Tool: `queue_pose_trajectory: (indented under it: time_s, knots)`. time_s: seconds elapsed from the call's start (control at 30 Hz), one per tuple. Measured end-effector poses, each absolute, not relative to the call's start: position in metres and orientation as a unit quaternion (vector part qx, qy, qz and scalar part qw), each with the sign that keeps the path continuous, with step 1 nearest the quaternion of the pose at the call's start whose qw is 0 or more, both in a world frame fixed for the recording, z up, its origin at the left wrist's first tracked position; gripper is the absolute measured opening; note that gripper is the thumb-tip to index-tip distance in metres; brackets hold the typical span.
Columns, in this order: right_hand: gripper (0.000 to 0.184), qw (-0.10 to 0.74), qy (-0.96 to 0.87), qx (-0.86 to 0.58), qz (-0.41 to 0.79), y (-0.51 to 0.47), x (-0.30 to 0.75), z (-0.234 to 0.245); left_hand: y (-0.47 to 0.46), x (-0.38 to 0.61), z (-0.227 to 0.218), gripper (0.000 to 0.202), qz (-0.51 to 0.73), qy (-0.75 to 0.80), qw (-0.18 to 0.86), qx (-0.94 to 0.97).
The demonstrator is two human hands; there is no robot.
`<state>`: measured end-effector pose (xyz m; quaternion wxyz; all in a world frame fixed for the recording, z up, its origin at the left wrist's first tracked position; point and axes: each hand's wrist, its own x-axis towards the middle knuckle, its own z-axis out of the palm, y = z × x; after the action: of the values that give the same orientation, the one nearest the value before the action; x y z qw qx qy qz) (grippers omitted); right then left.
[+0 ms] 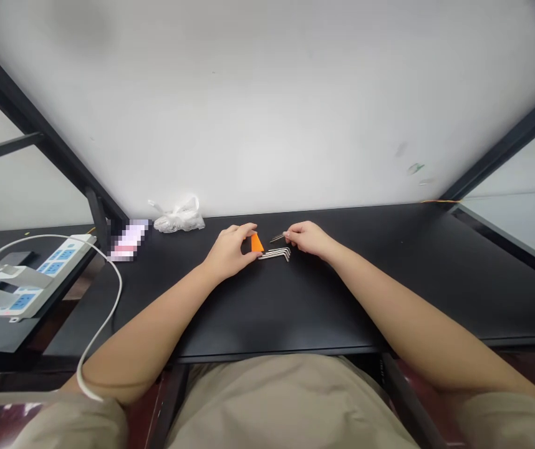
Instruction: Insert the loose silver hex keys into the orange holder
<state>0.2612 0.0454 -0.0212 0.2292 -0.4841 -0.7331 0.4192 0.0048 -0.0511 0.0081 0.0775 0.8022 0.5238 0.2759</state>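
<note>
My left hand (229, 251) rests on the black desk (295, 299) with its fingers closed on an orange holder (257, 242). Several silver hex keys (277, 253) stick out of the holder to the right and lie on the desk. To the right, my right hand (308, 239) pinches one thin hex key (277, 237) by its end, just above the others. The two hands are a short way apart, near the desk's far edge.
A crumpled clear plastic bag (178, 218) lies by the white wall. A pink and white blurred object (128, 242) sits at the desk's left end. A white power strip (38, 274) with a white cable (108, 305) lies on the neighbouring surface at left.
</note>
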Motion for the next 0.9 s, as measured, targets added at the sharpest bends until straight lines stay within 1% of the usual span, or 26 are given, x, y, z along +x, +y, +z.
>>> queue_pose_trajectory:
  time_s: [0.07, 0.13, 0.27, 0.43, 0.53, 0.6, 0.7, 0.77, 0.83, 0.9]
  knots:
    - [0.034, 0.161, -0.783, -0.502, 0.331, 0.046, 0.263, -0.018, -0.052, 0.005, 0.008, 0.067, 0.275, 0.521, 0.077, 0.805]
    - [0.034, 0.106, -0.812, -0.503, 0.277, 0.045, 0.264, -0.012, -0.052, 0.004, 0.008, 0.067, 0.277, 0.515, 0.078, 0.807]
    - [0.035, 0.027, -0.834, -0.498, 0.236, 0.043, 0.262, -0.002, -0.052, 0.003, 0.007, 0.069, 0.276, 0.512, 0.082, 0.809]
    - [0.038, -0.013, -0.835, -0.505, 0.218, 0.042, 0.265, 0.003, -0.051, 0.002, 0.006, 0.068, 0.273, 0.510, 0.083, 0.811]
    - [0.037, -0.001, -0.826, -0.523, 0.210, 0.040, 0.271, 0.002, -0.051, 0.001, 0.005, 0.068, 0.277, 0.508, 0.085, 0.811]
    - [0.031, 0.042, -0.830, -0.524, 0.187, 0.039, 0.274, 0.000, -0.050, 0.000, 0.004, 0.068, 0.275, 0.509, 0.086, 0.811]
    - [0.020, 0.124, -0.864, -0.462, 0.160, 0.039, 0.276, -0.005, -0.050, 0.000, 0.004, 0.068, 0.272, 0.509, 0.085, 0.812]
    - [0.025, 0.145, -0.886, -0.407, 0.165, 0.040, 0.276, -0.008, -0.051, 0.000, 0.005, 0.068, 0.274, 0.507, 0.086, 0.813]
    - [0.031, 0.142, -0.898, -0.378, 0.173, 0.040, 0.276, -0.009, -0.051, 0.000, 0.006, 0.068, 0.275, 0.507, 0.087, 0.812]
    - [0.031, 0.128, -0.905, -0.364, 0.179, 0.039, 0.275, -0.009, -0.052, 0.000, 0.006, 0.068, 0.276, 0.508, 0.089, 0.811]
